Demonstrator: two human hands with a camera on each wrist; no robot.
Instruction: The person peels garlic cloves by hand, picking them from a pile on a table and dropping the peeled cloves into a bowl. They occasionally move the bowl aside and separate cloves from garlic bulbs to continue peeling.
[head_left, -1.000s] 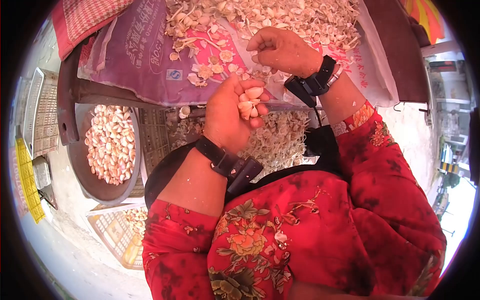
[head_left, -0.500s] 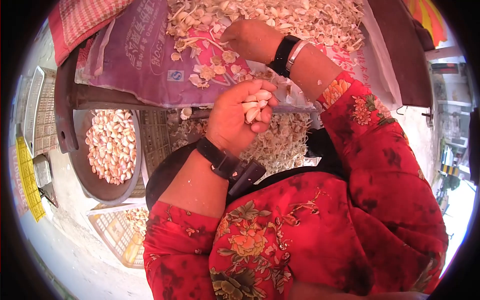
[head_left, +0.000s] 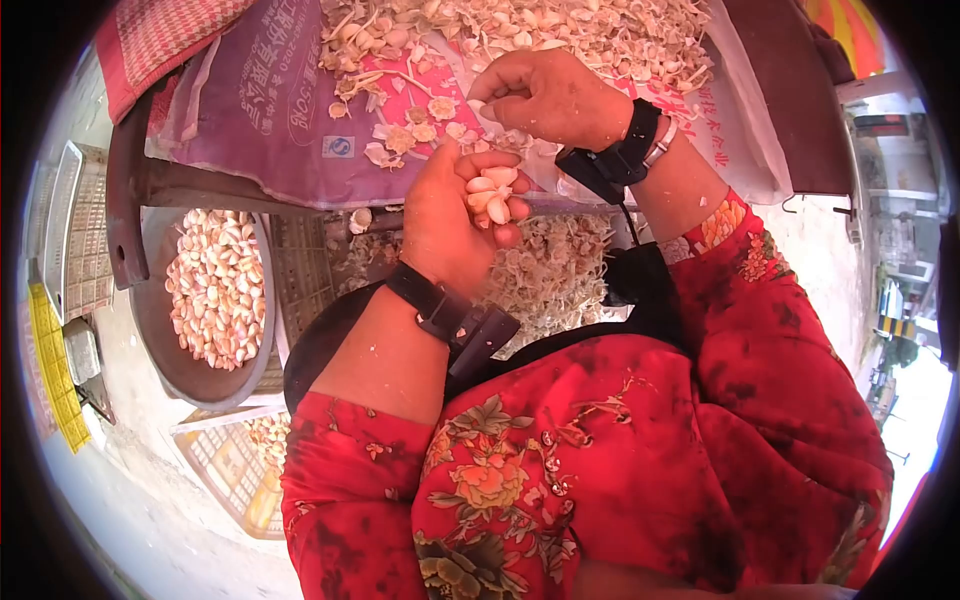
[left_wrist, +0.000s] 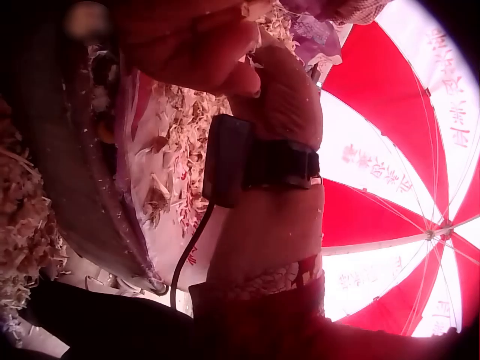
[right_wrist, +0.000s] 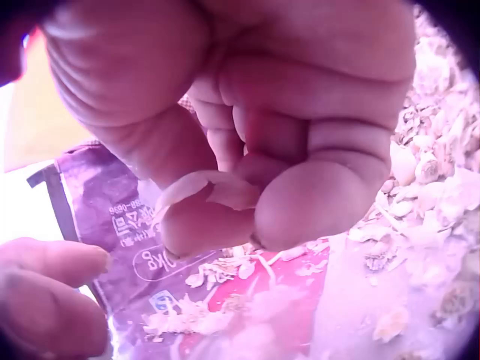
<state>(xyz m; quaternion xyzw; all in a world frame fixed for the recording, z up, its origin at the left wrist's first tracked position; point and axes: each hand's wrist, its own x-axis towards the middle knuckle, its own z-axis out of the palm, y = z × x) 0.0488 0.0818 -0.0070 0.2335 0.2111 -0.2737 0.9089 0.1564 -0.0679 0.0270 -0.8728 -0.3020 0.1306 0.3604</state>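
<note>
My left hand (head_left: 440,215) is turned palm up in the head view, its fingers curled around several peeled garlic cloves (head_left: 492,195). Above and to the right, my right hand (head_left: 555,95) is over the near part of the sack, thumb and fingers bent together. In the right wrist view it pinches a pale piece of garlic (right_wrist: 206,186) with a thin papery edge. Fingertips of the left hand (right_wrist: 52,300) show at the lower left there. Loose garlic and skins (head_left: 590,40) are heaped on the purple sack (head_left: 240,120) beyond both hands.
Garlic cloves (head_left: 215,300) fill much of a grey basin (head_left: 150,340) at left. Below it sits a crate (head_left: 220,470) with more garlic. Husks (head_left: 550,270) are piled under the table edge. A red and white umbrella (left_wrist: 375,150) spreads overhead in the left wrist view.
My right hand reached left over the sack toward the garlic heap, then came back right, near where it was before. The left hand stays almost in place, still holding the cloves.
</note>
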